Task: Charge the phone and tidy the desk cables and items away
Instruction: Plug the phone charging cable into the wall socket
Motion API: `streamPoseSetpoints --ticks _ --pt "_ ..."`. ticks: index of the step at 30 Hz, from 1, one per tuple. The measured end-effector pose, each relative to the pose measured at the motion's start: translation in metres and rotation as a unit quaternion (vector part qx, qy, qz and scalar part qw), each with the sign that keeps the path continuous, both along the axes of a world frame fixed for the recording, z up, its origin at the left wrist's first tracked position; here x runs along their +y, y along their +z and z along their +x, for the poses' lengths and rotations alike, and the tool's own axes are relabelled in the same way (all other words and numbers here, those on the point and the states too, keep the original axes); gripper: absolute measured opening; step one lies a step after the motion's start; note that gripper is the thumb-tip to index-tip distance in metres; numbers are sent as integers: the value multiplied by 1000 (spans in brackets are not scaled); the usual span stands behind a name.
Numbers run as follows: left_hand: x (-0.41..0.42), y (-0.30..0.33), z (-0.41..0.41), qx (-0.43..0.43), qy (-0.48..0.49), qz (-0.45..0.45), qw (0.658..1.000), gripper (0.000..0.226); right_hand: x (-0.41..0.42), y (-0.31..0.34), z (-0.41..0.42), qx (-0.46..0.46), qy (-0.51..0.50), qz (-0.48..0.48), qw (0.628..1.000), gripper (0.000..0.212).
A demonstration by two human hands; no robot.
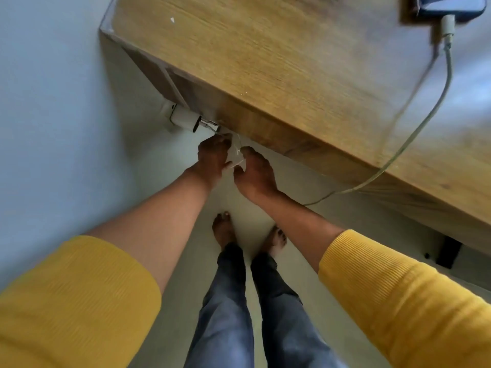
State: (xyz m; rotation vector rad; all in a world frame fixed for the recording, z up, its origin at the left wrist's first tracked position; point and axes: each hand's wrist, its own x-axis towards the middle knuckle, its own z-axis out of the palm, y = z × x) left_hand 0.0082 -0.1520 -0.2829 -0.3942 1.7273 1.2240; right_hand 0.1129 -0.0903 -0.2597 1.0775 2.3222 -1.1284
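A blue phone lies at the far right corner of the wooden desk with a white charging cable plugged into it. The cable runs across the desk top, drops over the front edge and passes behind my right wrist. A white charger sits in a wall socket below the desk's left end. Just in front of it, my left hand and my right hand are both closed around a bunch of thin white cable held between them. How the bunch is looped is hidden by my fingers.
A pale wall is on the left, close to the desk's side. My bare feet stand on the light floor below my hands. A dark object lies on the floor under the desk at right.
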Motion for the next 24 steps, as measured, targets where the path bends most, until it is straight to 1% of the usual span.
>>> streamPoseSetpoints --ticks 3,5,7,11,13,15,18,22,24 --pt "-6 3 4 3 9 -13 1000 19 2 -1 -3 -1 -2 -3 1000 51" --pt "-10 5 10 2 21 -14 1000 22 2 0 -6 -6 -1 -12 1000 47" --pt "-14 13 17 -2 42 -4 999 18 -1 1 -7 -5 -8 -29 1000 42" --pt "-19 29 28 -3 87 -15 996 14 -9 10 -3 -2 -50 -79 996 35" --pt "-23 36 30 -3 87 -14 996 16 -14 14 2 0 -71 -103 992 31" --pt "-28 43 28 -5 79 -14 997 20 -18 17 11 -11 -85 -117 989 26" --pt "-33 52 21 -6 58 -3 998 18 -24 17 29 -26 -92 -131 987 17" --pt "-39 63 15 -14 22 15 1000 22 -29 31 45 -21 -114 -140 983 23" --pt "-47 70 21 -18 -29 25 999 28 -27 46 45 -5 -122 -145 982 22"
